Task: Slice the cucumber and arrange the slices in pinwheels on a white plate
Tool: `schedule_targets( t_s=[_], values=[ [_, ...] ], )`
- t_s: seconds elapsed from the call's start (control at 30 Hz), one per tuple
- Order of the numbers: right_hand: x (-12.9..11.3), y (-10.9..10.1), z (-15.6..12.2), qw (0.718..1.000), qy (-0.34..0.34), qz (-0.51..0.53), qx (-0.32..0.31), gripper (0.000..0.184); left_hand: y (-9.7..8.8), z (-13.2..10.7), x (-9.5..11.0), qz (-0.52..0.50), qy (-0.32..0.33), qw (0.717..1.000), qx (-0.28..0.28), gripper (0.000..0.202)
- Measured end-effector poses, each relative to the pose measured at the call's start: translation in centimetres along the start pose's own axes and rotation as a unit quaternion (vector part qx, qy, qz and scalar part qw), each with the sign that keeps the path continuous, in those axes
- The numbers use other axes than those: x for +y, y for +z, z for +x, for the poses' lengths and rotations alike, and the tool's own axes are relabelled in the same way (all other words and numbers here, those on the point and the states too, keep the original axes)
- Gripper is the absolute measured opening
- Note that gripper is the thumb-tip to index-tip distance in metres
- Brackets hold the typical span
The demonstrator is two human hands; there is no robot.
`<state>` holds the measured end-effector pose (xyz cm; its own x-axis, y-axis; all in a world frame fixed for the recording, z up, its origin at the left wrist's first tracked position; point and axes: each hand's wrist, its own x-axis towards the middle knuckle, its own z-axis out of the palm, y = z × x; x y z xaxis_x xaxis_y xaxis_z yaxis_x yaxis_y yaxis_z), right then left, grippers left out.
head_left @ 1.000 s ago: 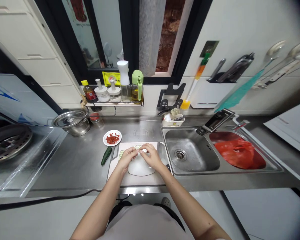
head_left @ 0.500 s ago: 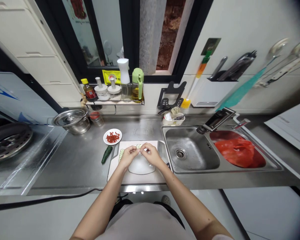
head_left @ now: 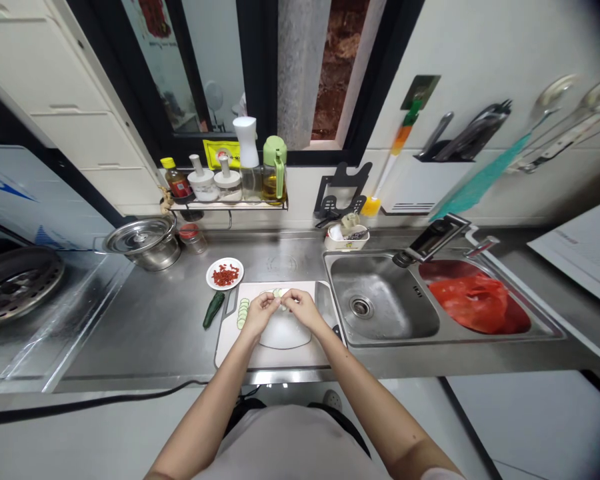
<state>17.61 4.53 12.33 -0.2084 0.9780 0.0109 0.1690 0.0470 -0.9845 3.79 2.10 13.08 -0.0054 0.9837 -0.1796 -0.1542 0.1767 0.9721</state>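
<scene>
My left hand point(head_left: 261, 313) and my right hand point(head_left: 301, 309) meet over the far part of a white plate point(head_left: 285, 338). Their fingertips are pinched together at pale green cucumber slices point(head_left: 279, 293); the fingers partly cover what they grip. Under the plate lies a light cutting board point(head_left: 230, 347) with a grey edge. A row of overlapping cucumber slices point(head_left: 243, 312) rests on the board, left of my left hand. Beyond the board's left edge lies a dark green cucumber piece point(head_left: 213, 311).
A small white dish point(head_left: 210, 276) holding red dried berries point(head_left: 225, 274) stands behind the cucumber piece. At left is a lidded steel pot point(head_left: 157, 253). The sink point(head_left: 385, 323) adjoins the board on the right, with a red plastic bag point(head_left: 473, 303) in its second basin.
My left hand has shifted slightly right, uncovering more of the slice row on the board. Both hands stay pinched together at the far part of the plate.
</scene>
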Motion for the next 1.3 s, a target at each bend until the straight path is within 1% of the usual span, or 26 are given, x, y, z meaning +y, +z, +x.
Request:
schedule_targets(
  t_s=[0.13,0.3,0.4,0.5,0.6,0.7,0.8,0.87,1.07,1.3],
  values=[
    [0.9,-0.1,0.5,0.997,0.063,0.027,-0.018,0.011,0.0,0.7,-1.2,-0.018,-0.008,1.000,0.017,0.033],
    [2.1,-0.4,1.6,0.981,0.186,0.056,-0.031,0.014,0.2,2.2,-2.5,-0.030,-0.011,0.998,0.051,0.037],
    [2.6,-0.6,2.6,0.977,0.204,0.062,-0.031,0.013,0.2,3.2,-3.0,-0.028,-0.001,0.998,0.057,0.038],
    [3.3,-0.7,3.9,0.982,0.183,0.013,-0.037,0.009,0.1,4.3,-3.6,-0.001,0.015,0.998,0.059,0.036],
    [4.2,-0.9,5.0,0.987,0.123,-0.099,-0.022,0.008,-0.2,5.3,-4.4,0.083,0.018,0.994,0.072,0.024],
    [4.9,-1.2,5.5,0.975,0.057,-0.215,-0.011,0.009,-0.5,5.8,-5.2,0.185,0.001,0.979,0.083,0.013],
    [5.4,-1.4,5.6,0.958,0.023,-0.282,-0.035,0.012,-0.6,6.1,-5.7,0.264,-0.015,0.960,0.089,0.011],
    [5.6,-1.4,5.6,0.950,0.014,-0.308,-0.051,0.012,-0.6,6.1,-6.0,0.293,-0.022,0.952,0.091,0.010],
    [6.7,-1.4,5.8,0.930,0.009,-0.360,-0.071,0.012,-0.7,6.4,-6.5,0.324,-0.033,0.941,0.094,0.008],
    [7.4,-1.3,6.1,0.910,0.015,-0.404,-0.093,0.012,-0.4,6.7,-6.4,0.421,-0.042,0.902,0.086,0.009]
  ],
)
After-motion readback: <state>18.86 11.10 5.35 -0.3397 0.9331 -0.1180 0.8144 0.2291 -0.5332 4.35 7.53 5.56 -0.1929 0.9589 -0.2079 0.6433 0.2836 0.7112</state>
